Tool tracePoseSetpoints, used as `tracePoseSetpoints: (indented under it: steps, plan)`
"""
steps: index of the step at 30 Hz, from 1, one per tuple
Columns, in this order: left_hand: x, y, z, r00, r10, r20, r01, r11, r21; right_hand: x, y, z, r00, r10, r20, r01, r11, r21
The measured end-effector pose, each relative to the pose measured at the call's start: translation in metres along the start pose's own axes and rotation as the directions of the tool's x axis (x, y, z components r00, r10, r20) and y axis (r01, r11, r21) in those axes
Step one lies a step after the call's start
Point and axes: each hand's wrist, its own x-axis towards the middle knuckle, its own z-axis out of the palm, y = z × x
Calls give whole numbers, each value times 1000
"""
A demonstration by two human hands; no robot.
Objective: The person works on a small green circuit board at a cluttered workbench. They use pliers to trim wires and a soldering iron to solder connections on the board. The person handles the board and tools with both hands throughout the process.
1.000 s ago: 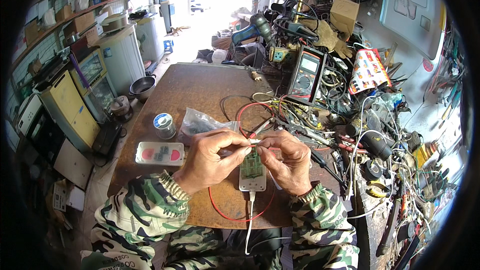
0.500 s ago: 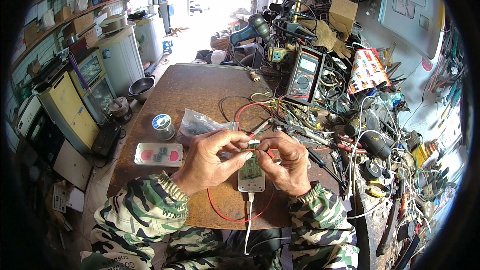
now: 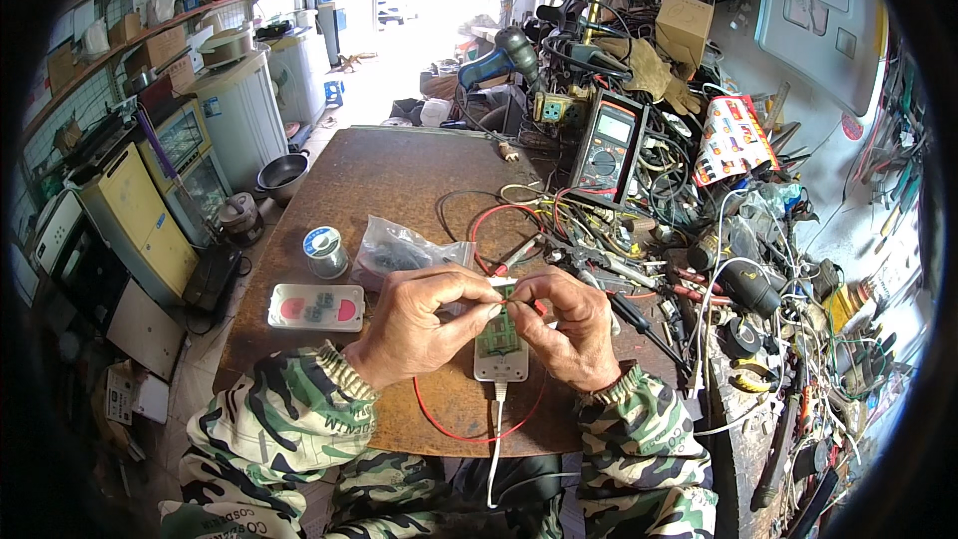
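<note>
Both my hands meet above a small white case with a green circuit board [image 3: 496, 335] in it, lying on the wooden table. My left hand [image 3: 424, 319] pinches with thumb and forefinger; whatever is between the tips is too small to make out. Close beside it, my right hand [image 3: 567, 324] pinches too, its fingertips nearly touching the left ones. A red piece [image 3: 540, 307] shows by the right fingers, its kind unclear. From the case's near end a white cable [image 3: 498, 439] runs down over the table edge. My fingers hide the far part of the board.
Left of my hands lie a white case cover [image 3: 317, 308], a solder spool [image 3: 325, 254] and a clear plastic bag [image 3: 409, 248]. A multimeter [image 3: 607, 155] leans behind on the right, among tangled wires and tools. A red lead [image 3: 439, 426] loops over the table [image 3: 389, 175].
My left fingers have drawn together toward the right hand's fingertips, and the gap between them has narrowed. The case and things on the table stay put.
</note>
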Motion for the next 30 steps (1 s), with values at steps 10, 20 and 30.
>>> tracePoseSetpoints:
  steps: [10, 20, 30]
  plan:
    - [-2, -4, 0, 1000, 11, 11, -11, 1000, 5, -1, 0, 0, 999, 40, 15, -40, 999, 17]
    - [0, -1, -3, 1000, -17, 10, 17, 999, -31, -1, 2, 2, 994, 110, 0, -109, 986, 128]
    - [-3, 0, 0, 994, -111, 6, 112, 991, -78, -1, 1, 3, 995, 98, -14, -96, 988, 124]
